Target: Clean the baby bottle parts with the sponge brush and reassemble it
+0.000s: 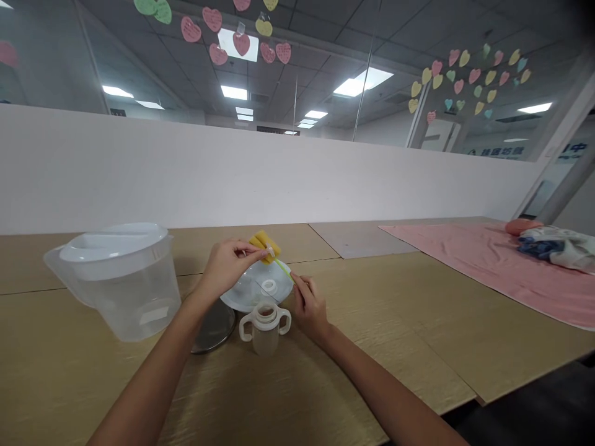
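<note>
My left hand (231,263) pinches a small whitish piece at the yellow sponge head (260,240) of a brush. The brush's thin green handle (282,268) slants down to my right hand (310,306), whose fingers are closed on it. Both hands are above a shallow whitish bowl (242,296), in which a small white ring-shaped part (268,286) lies. Just in front of the bowl stands a clear bottle (265,339) with two white side handles and an open top. A round dark metal lid or plate (214,328) lies flat to its left, partly behind my left forearm.
A large translucent pitcher (134,297) with a white lid stands on the wooden table (372,328) at the left. At the right, a pink cloth (469,254) bears a bundle of fabric (558,244). A white low wall (279,179) runs behind the table.
</note>
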`<state>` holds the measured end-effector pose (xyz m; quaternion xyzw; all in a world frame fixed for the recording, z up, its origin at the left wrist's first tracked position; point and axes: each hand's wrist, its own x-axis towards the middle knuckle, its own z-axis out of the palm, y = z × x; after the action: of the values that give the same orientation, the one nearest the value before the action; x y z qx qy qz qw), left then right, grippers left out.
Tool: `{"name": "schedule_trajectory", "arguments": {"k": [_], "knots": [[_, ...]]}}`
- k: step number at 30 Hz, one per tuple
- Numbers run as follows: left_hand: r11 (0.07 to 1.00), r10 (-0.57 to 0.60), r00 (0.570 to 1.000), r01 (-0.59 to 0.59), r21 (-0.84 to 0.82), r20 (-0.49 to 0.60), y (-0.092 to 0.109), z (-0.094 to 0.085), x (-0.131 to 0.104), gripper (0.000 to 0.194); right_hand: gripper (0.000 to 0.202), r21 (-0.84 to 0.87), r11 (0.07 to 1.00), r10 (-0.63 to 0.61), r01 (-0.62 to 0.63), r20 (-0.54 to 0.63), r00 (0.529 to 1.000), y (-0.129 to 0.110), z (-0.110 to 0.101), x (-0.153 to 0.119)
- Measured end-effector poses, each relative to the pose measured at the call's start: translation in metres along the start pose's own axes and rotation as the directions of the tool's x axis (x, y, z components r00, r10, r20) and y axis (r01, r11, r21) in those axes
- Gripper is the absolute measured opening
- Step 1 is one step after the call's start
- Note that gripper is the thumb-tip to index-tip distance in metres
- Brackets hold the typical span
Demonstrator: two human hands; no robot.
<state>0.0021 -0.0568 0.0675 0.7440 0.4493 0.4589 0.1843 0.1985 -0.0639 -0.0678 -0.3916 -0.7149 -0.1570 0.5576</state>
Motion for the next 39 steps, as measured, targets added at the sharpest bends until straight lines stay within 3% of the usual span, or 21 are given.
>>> {"name": "schedule_trajectory", "arguments": {"k": [11, 15, 18, 21, 25, 28, 34, 39], "knots": [[0.953, 0.007, 0.973, 0.064, 0.296, -0.233, -0.008, -0.006, 0.004, 0.033, 0.039, 0.010, 1.000, -0.015, 0.014, 0.032, 0.999, 0.000, 0.000, -0.003], [0.902, -0.013, 0.966, 0.123, 0.415, -0.258, -0.010, -0.014, 0.004, 0.038, 0.038, 0.023, 1.000, -0.005, 0.004, 0.052, 0.999, -0.001, -0.001, -0.003], [0.836, -0.079, 0.976, 0.176, 0.519, -0.203, -0.016, -0.023, 0.004, 0.039, 0.037, 0.053, 0.998, 0.039, -0.042, 0.052, 0.998, -0.002, -0.002, -0.002], [0.760, -0.214, 0.975, 0.208, 0.616, -0.065, -0.024, -0.031, 0.004, 0.035, 0.034, 0.063, 0.994, 0.086, -0.087, 0.021, 0.996, -0.002, -0.002, 0.000], [0.648, -0.391, 0.914, 0.190, 0.737, 0.109, -0.035, -0.037, 0.002, 0.031, 0.032, 0.061, 0.993, 0.097, -0.099, 0.031, 0.995, -0.001, -0.003, 0.001], [0.621, -0.469, 0.862, 0.169, 0.765, 0.191, -0.042, -0.037, 0.000, 0.031, 0.033, 0.059, 0.992, 0.108, -0.111, 0.057, 0.992, 0.000, -0.003, 0.001], [0.592, -0.578, 0.773, 0.175, 0.787, 0.263, -0.059, -0.036, -0.002, 0.022, 0.032, 0.053, 0.993, 0.101, -0.105, 0.069, 0.992, 0.000, -0.002, 0.000], [0.538, -0.617, 0.746, 0.169, 0.826, 0.249, -0.063, -0.036, -0.003, 0.016, 0.032, 0.053, 0.994, 0.093, -0.098, 0.080, 0.992, 0.002, -0.001, 0.000]]}}
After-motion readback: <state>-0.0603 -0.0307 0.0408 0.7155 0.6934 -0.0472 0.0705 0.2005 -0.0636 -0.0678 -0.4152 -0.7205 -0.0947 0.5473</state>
